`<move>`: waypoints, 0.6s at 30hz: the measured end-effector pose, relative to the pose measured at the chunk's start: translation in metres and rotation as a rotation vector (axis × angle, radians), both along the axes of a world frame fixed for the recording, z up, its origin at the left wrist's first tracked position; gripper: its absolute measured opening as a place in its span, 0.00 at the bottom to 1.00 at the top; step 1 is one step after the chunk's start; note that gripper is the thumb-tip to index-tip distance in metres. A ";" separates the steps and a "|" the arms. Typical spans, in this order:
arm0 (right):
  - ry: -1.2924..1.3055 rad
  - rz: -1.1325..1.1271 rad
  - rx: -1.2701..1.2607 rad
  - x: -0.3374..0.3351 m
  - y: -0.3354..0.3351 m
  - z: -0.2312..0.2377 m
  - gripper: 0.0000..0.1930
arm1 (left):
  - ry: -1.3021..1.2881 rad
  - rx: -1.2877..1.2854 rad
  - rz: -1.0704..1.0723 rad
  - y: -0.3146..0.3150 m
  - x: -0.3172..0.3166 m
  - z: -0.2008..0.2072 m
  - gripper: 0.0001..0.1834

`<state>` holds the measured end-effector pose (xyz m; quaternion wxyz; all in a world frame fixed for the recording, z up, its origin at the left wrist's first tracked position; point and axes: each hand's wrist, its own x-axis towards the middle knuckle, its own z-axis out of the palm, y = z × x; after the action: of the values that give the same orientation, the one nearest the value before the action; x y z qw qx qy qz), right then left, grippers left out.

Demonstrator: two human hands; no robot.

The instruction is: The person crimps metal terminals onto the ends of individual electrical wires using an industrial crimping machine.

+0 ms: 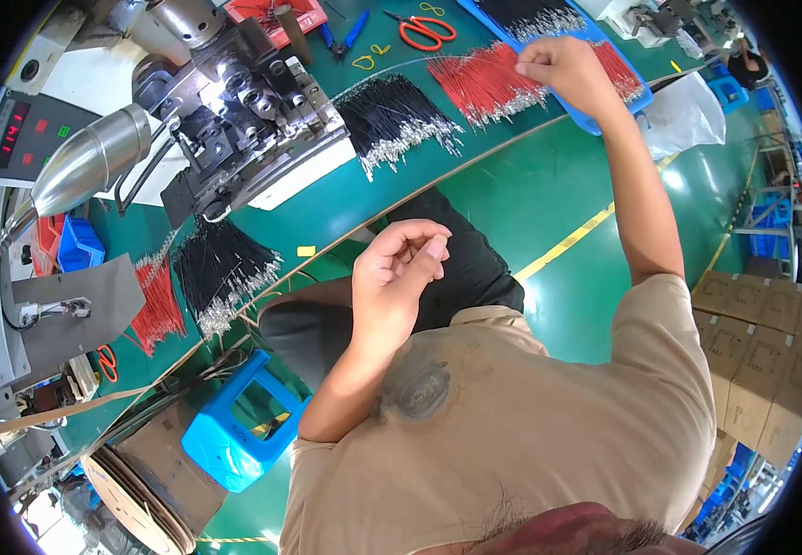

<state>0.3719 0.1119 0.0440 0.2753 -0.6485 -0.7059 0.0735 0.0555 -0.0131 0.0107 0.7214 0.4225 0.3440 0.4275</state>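
Note:
My right hand reaches out over a bundle of red wires at the bench's right end. Its thumb and forefinger are pinched together at the wires; whether a wire is between them I cannot make out. My left hand is raised in front of my body, fingers curled and thumb pressed to the forefinger; anything inside is too small or hidden. Nearest to it on the bench lies a bundle of black wires with silvery metal ends. Before the machine are another black bundle and a red one.
A blue tray with more wires sits at the bench's far right. Red-handled scissors and blue-handled cutters lie at the back. A bendable lamp stands left of the machine. Below the bench edge is a blue stool.

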 end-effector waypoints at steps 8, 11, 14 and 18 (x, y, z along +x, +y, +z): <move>-0.074 0.084 -0.345 -0.001 0.042 -0.007 0.13 | 0.011 0.022 0.017 -0.009 -0.016 0.001 0.07; -0.023 0.242 -0.304 0.005 0.053 -0.017 0.17 | 0.003 0.035 0.064 -0.013 -0.025 0.002 0.06; 0.043 0.244 -0.307 0.031 0.046 -0.020 0.16 | -0.001 0.051 0.045 -0.013 -0.036 -0.006 0.07; 0.049 0.199 -0.417 0.083 0.065 -0.039 0.10 | 0.035 0.160 0.139 -0.016 -0.071 -0.002 0.05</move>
<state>0.4547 0.1765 0.0048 0.1437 -0.6164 -0.7290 0.2606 -0.0155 -0.0295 0.0089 0.6479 0.4613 0.3497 0.4950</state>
